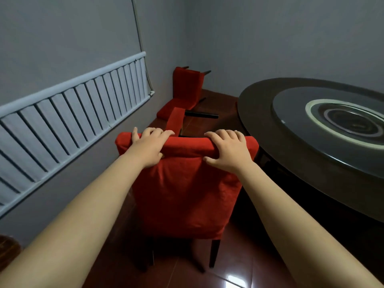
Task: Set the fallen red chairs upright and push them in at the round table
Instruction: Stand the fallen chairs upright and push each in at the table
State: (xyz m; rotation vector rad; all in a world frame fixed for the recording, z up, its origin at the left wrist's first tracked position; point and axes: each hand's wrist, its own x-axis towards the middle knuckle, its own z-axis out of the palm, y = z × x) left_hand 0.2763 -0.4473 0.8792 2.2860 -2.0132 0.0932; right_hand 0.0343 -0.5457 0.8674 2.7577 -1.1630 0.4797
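Plainly, the near red chair (182,194) stood upright on its dark, square legs, just beside the round table (255,113). Its tall back ran straight up and its seat faced away from the camera. Its cover looked soft and velvety, slightly creased. Both hands gripped the padded top edge of the back: the left hand (149,146) and the right hand (226,150) each had fingers curled over the rim and a thumb on the near face. The table was dark and glossy, with a round glass turntable (291,104) on it. Beyond, a fallen red chair (185,88) lay on its back, legs pointing towards the table. Another toppled chair (176,119) showed partly, a dark leg stretched across the shiny reddish tile floor (239,267). A ribbed grey radiator (72,113) lined the left wall.
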